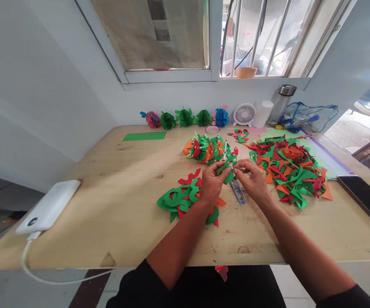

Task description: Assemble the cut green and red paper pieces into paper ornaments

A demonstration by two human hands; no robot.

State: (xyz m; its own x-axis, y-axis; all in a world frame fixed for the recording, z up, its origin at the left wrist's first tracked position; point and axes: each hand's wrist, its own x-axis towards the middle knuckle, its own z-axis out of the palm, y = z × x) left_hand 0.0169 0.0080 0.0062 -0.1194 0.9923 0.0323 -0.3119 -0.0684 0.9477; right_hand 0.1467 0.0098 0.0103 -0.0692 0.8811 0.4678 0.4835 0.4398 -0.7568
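Note:
My left hand (215, 179) is closed on a green paper piece (228, 175) at the middle of the table. Against the right edge of that piece, the fingers of my right hand (252, 177) are pinched together; what lies between their tips is too small to make out. Below my hands lies a blue tool (238, 192), its upper end partly hidden. To the left is a loose pile of green and red cut paper shapes (181, 196). Just behind my hands stands a row of folded green, red and orange paper pieces (207, 148).
Paper scraps (294, 167) are heaped at the right, near a black phone (366, 201). Paper figures (184, 117), a small fan (244, 114) and a bottle (281, 105) line the wall. A white power bank (50, 207) lies at the left edge.

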